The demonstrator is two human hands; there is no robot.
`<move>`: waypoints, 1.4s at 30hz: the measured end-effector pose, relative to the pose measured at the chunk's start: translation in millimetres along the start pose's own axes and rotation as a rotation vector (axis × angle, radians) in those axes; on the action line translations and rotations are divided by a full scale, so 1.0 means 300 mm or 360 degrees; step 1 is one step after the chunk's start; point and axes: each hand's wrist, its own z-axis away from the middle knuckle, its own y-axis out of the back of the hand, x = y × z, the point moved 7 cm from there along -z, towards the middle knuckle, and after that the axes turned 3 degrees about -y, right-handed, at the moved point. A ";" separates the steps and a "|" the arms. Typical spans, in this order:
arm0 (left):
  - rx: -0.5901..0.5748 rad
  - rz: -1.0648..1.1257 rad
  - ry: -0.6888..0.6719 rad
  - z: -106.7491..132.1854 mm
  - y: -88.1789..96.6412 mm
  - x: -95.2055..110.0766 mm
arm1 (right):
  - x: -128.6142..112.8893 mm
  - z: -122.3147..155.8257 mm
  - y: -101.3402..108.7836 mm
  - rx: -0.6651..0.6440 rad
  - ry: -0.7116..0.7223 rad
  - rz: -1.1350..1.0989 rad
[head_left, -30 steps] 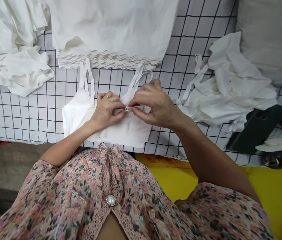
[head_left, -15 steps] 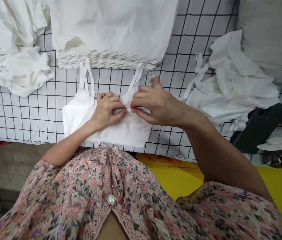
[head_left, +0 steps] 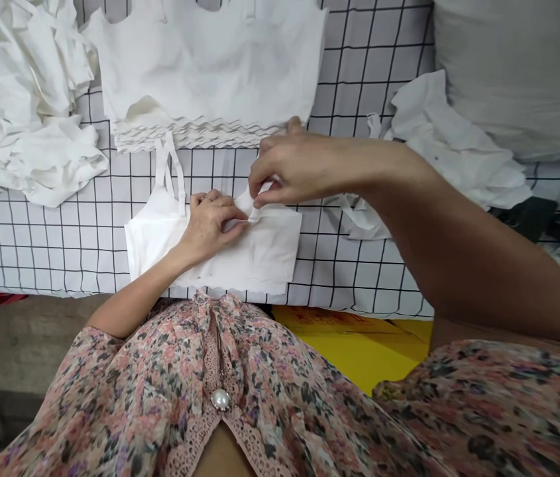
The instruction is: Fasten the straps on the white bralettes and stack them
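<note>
A white camisole top (head_left: 264, 252) lies flat at the near edge of the checked tablecloth (head_left: 36, 245). My left hand (head_left: 210, 222) rests on its middle, fingers pinched on the fabric near the right strap's base. A ring shows on one finger. My right hand (head_left: 294, 165) is lifted just above and to the right, fingers closed on the top's right strap. The left strap (head_left: 170, 165) lies stretched toward a neat stack of folded white tops (head_left: 210, 73) behind.
A loose heap of white garments (head_left: 16, 132) sits at the left. More crumpled white tops (head_left: 443, 152) lie at the right beside a grey cushion (head_left: 518, 66) and a dark object (head_left: 528, 212). A yellow surface (head_left: 359, 344) shows below the table edge.
My right hand has risen and moved back, pulling the right strap up from the top. My left hand stays pinched on the fabric. The view has tilted slightly.
</note>
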 end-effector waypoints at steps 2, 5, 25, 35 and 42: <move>-0.0001 -0.0013 0.0010 -0.001 -0.003 0.002 | 0.026 -0.018 0.020 0.0021 0.0008 0.0008; -0.0002 -0.0017 0.0026 -0.001 -0.008 0.007 | 0.036 -0.034 0.034 0.0039 0.0057 0.0016; 0.0156 -0.0202 -0.0064 0.017 -0.006 0.007 | 0.008 0.014 0.026 0.0357 -0.0088 0.0237; 0.0608 -0.0381 -0.0362 0.302 0.240 0.046 | -0.196 0.300 -0.062 0.0896 -0.0390 0.0286; 0.0274 -0.0710 -0.0242 0.591 0.224 -0.134 | -0.257 0.533 -0.347 0.0851 -0.0432 0.0656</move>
